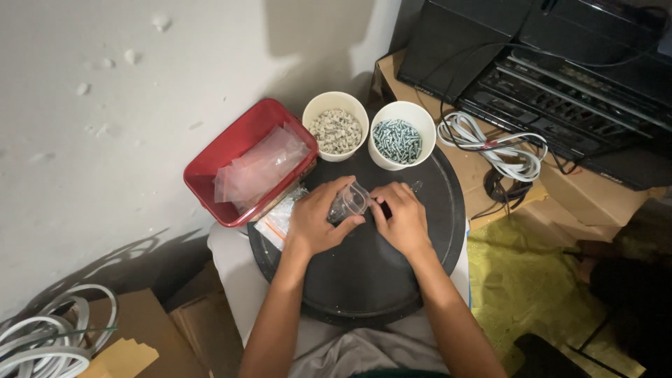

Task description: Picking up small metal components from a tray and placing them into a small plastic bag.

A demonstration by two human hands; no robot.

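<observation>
At the centre of the frame the left hand (318, 220) and right hand (400, 218) both pinch a small clear plastic bag (348, 202), fingers closed on it above the round black tray (392, 280). Just above stand two white cups, one (335, 127) full of pale plugs, the other (402, 135) full of silvery screws. Left of them a red bin (241, 157) holds more clear bags, and a coiled white cable (493, 147) lies at upper right.

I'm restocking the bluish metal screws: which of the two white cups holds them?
The right white cup, nearest the coiled white cable. Its screws look bluish-silver; the left white cup, beside the red bin, holds pale beige pieces.
</observation>
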